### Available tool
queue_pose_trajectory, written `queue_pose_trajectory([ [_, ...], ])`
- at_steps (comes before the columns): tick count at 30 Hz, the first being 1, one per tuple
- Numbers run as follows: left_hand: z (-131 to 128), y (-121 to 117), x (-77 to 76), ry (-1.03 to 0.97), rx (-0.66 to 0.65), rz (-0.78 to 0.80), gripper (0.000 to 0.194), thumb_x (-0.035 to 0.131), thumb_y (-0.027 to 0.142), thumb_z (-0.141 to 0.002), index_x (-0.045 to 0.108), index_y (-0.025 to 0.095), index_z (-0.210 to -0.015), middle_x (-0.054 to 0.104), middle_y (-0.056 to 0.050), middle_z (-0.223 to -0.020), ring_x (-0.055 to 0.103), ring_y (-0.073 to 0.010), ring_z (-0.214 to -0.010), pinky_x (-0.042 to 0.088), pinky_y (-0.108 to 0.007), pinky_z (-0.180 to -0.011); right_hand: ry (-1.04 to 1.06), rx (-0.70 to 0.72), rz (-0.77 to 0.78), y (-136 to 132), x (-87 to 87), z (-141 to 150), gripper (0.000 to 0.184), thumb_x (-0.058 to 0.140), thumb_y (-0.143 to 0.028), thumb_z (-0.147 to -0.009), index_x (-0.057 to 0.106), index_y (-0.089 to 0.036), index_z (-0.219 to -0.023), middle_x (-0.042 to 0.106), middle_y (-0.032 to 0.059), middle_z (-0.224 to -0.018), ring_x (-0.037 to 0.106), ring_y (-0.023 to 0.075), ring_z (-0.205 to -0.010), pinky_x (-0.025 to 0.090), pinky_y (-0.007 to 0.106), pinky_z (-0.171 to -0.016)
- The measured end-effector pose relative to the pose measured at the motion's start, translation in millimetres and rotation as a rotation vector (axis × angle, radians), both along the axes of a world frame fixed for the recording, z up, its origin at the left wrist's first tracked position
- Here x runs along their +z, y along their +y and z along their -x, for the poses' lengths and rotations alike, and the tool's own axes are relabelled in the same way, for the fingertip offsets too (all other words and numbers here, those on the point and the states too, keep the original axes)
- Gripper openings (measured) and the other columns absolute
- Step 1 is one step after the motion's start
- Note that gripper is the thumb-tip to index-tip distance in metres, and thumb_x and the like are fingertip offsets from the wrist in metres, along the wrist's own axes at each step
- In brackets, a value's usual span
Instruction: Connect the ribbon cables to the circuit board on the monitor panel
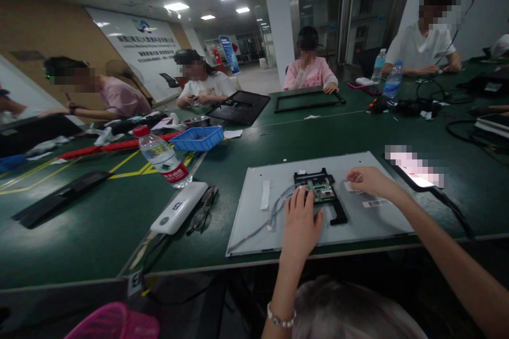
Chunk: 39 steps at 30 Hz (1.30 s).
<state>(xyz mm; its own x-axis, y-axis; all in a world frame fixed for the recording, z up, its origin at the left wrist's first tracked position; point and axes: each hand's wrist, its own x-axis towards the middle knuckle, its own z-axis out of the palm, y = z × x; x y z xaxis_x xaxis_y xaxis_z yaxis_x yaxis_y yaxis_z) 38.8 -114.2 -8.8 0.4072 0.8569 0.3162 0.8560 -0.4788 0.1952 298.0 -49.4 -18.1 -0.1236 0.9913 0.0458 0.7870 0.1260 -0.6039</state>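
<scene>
1. We are working on a grey panel (246, 206) that is lying flat on the worktop (342, 132), its long axis running roughly left to right along the near edge.
2. We are locating the black bracket (339, 212) near the middle of the panel; it is surrounding a green circuit board (320, 194), and one arm of it is reaching toward us.
3. We are keying on this relation: the bracket is lying between our two hands, directly under the left fingertips and to the left of the right ones.
4. Our left hand (300, 222) is the nearer; its fingers are lying extended over the bracket's left part, thumb standing apart, and appear to be bracing rather than gripping.
5. Our right hand (368, 180) is hovering above or touching the panel, clear of the bracket; its fingers are bending narrowly beside a pale tab (351, 187), but we cannot tell whether they are holding it.
6. Grey cables (275, 213) are running from beside the left fingers toward the panel's near-left corner; we are judging them liable to snag.
7. A barcode label (376, 203) is lying below the right hand, near the right forearm.
</scene>
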Motion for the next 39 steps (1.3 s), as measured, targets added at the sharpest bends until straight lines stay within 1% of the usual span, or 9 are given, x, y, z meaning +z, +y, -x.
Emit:
queue_pose_trajectory([
  [3,-1,1,0.5,0.009,0.004,0.003,0.045,0.046,0.029,-0.09,0.041,0.015,-0.133,0.038,-0.013,-0.145,0.032,-0.0283,-0.135,0.03,-0.049,-0.11,0.086,0.001,0.034,-1,0.5,0,0.018,0.06,-0.02,-0.07,0.069,-0.016,-0.086,0.07,0.0062,-0.078,0.065,0.0184,-0.072,0.048,0.027,-0.066],
  [6,-1,0,0.9,0.011,0.008,0.003,0.045,0.047,0.029,-0.09,0.042,0.015,-0.132,0.038,-0.013,-0.144,0.032,-0.0282,-0.135,0.031,-0.048,-0.11,0.14,0.003,0.046,-2,0.1,0,0.017,0.06,-0.022,-0.071,0.069,-0.016,-0.084,0.07,0.0057,-0.076,0.065,0.0182,-0.071,0.048,0.027,-0.064],
  [11,-1,-1,0.0,0.009,0.002,-0.017,0.044,0.045,0.029,-0.091,0.04,0.016,-0.133,0.038,-0.012,-0.144,0.032,-0.0269,-0.135,0.031,-0.047,-0.109,0.325,0.085,0.106,-5,1.8,6,0.018,0.059,-0.025,-0.072,0.07,-0.017,-0.084,0.072,0.0053,-0.084,0.066,0.0178,-0.076,0.049,0.027,-0.068],
  [17,0,0,-0.4,0.012,0.003,-0.032,0.044,0.046,0.029,-0.091,0.04,0.016,-0.133,0.039,-0.012,-0.144,0.032,-0.0267,-0.135,0.031,-0.047,-0.109,0.472,0.098,0.23,-8,0.0,23,0.019,0.061,-0.027,-0.072,0.069,-0.016,-0.085,0.069,0.0034,-0.072,0.064,0.0152,-0.066,0.05,0.024,-0.057],
  [20,-1,0,0.3,0.005,0.0,-0.037,0.044,0.045,0.028,-0.091,0.04,0.017,-0.133,0.04,-0.012,-0.143,0.032,-0.0269,-0.135,0.032,-0.048,-0.109,0.532,0.09,0.203,-7,-3.8,28,0.018,0.062,-0.028,-0.073,0.068,-0.017,-0.085,0.068,0.003,-0.071,0.064,0.0147,-0.067,0.051,0.024,-0.057],
  [24,-1,0,0.0,0.0,-0.001,-0.032,0.044,0.045,0.028,-0.091,0.04,0.017,-0.133,0.04,-0.013,-0.143,0.033,-0.027,-0.134,0.032,-0.048,-0.108,0.528,0.062,0.121,-6,-7.3,32,0.024,0.061,-0.025,-0.073,0.065,-0.018,-0.096,0.069,0.0027,-0.076,0.064,0.0149,-0.066,0.051,0.024,-0.055],
  [29,-1,0,-0.8,-0.001,-0.003,-0.042,0.044,0.045,0.028,-0.09,0.041,0.017,-0.132,0.04,-0.013,-0.142,0.033,-0.0272,-0.134,0.032,-0.048,-0.108,0.453,0.031,0.034,-6,-9.5,35,0.031,0.063,-0.023,-0.075,0.062,-0.019,-0.106,0.071,0.0036,-0.082,0.067,0.0165,-0.072,0.053,0.029,-0.07],
  [35,-1,0,0.9,0.005,-0.001,-0.025,0.043,0.046,0.028,-0.091,0.041,0.016,-0.132,0.039,-0.013,-0.143,0.033,-0.0272,-0.134,0.032,-0.047,-0.108,0.459,0.039,0.005,-8,-13.5,35,0.035,0.064,-0.024,-0.075,0.061,-0.02,-0.11,0.071,0.005,-0.091,0.069,0.0169,-0.077,0.053,0.03,-0.075],
  [39,-2,0,1.2,0.006,0.001,-0.02,0.044,0.046,0.027,-0.09,0.041,0.016,-0.132,0.038,-0.013,-0.144,0.032,-0.0271,-0.135,0.031,-0.047,-0.109,0.449,0.053,-0.004,-10,-14.2,36,0.036,0.065,-0.026,-0.075,0.061,-0.021,-0.111,0.071,0.0044,-0.093,0.068,0.0163,-0.076,0.053,0.03,-0.076],
])
